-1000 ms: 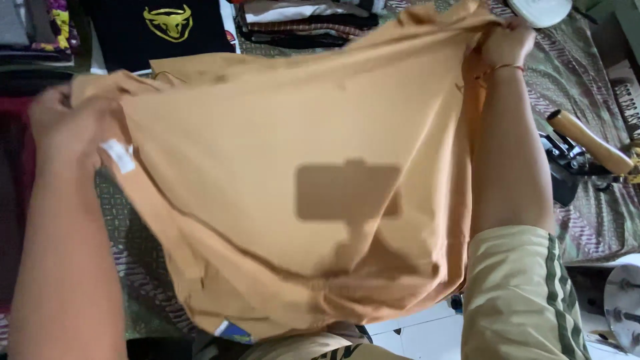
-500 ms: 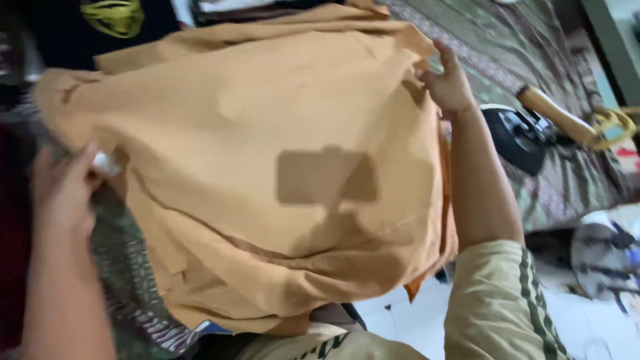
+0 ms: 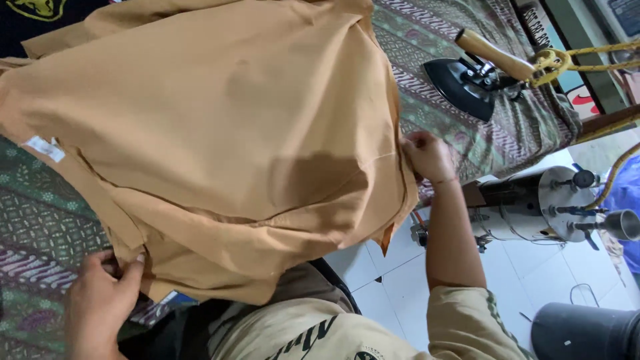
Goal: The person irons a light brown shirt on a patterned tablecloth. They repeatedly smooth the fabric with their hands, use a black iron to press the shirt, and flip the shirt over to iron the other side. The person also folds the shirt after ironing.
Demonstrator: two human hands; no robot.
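1. Head view looks down on a tan garment (image 3: 220, 133) spread over a table (image 3: 40, 227) covered with a green patterned cloth.
2. Its long axis runs roughly from the lower left near the person's body to the upper right, and a small white label (image 3: 44, 148) shows at its left edge.
3. One darker, damp-looking patch sits near the garment's lower middle.
4. At the lower left, the left hand (image 3: 100, 300) pinches the garment's near corner, thumb on top and fingers curled narrow around the fabric.
5. On the right side, the right hand (image 3: 427, 157) grips the garment's right edge, fingers closed tight on a fold of cloth.
6. Its lower hem hangs past the table's near edge, over the person's lap.
7. Up and to the right, well apart from the garment, a black iron (image 3: 467, 80) with a wooden handle rests on the patterned cloth, a yellow rope (image 3: 567, 57) tied near it.
8. Bare patterned cloth lies between the garment's right edge and the iron.
9. Beyond the table's right edge, a metal boiler tank (image 3: 533, 200) stands on white floor tiles (image 3: 393, 280).
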